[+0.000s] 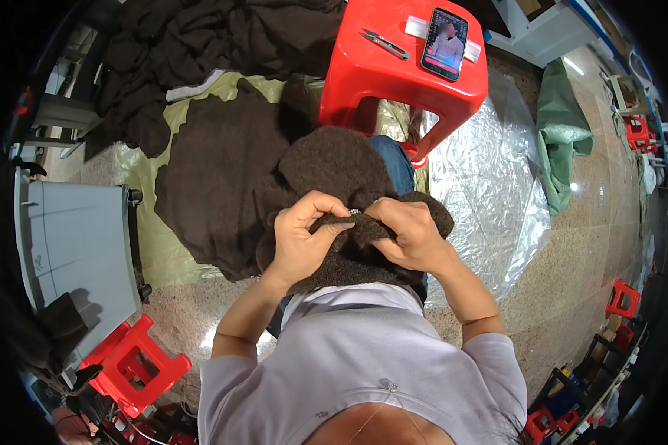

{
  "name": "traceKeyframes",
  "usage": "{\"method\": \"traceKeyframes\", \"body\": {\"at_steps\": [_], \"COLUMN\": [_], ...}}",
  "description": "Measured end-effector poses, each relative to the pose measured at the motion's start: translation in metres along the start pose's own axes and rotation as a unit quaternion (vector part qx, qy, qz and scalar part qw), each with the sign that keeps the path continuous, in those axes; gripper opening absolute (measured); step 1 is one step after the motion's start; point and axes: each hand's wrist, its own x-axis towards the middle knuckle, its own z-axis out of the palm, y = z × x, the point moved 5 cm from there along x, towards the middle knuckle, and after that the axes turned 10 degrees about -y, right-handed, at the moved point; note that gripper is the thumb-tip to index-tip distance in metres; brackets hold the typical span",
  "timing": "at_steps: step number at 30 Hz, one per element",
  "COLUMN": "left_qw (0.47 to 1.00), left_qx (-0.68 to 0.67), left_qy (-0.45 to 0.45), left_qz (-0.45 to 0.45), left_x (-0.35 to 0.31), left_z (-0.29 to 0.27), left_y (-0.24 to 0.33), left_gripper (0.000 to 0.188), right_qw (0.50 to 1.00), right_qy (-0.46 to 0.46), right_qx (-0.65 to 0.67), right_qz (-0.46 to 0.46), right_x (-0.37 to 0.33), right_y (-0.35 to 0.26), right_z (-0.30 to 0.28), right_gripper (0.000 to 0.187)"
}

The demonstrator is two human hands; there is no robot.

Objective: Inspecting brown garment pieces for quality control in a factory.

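A dark brown knitted garment (334, 167) lies bunched across my lap. My left hand (304, 233) pinches its edge between thumb and fingers. Close by on the right, my right hand (408, 231) grips the same raised fold, fingers curled in. Between the fingertips shows a small whitish, shiny bit (355, 211), too small to name. Whether either hand also holds a needle or thread cannot be made out. In front of my knees, a red plastic stool (356, 63) carries thread snips (385, 44) and a phone (445, 43) with a lit screen.
More dark brown cloth (211, 178) is spread on yellowish plastic sheeting (145, 215) at left, with a heap beyond it. Clear plastic sheeting (482, 193) covers floor at right, beside a green sack (560, 133). A grey wheeled bin (82, 252) and red stool (141, 363) stand left.
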Motion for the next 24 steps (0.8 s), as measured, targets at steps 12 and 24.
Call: {"method": "traceKeyframes", "body": {"at_steps": [12,24], "left_qw": [0.984,0.985], "left_qx": [0.103,-0.113], "left_qy": [-0.133,-0.116], "left_qz": [0.057,-0.058], "left_x": [0.020,0.021], "left_z": [-0.002,0.000], "left_y": [0.023,0.009], "left_gripper": [0.021,0.019], "right_qw": [0.977,0.966], "right_qy": [-0.099,-0.150], "right_qx": [0.172,0.199], "right_qz": [0.083,0.072], "right_x": [-0.001,0.007], "right_y": [0.006,0.008], "right_z": [-0.011,-0.018], "right_gripper": [0.030,0.017]}}
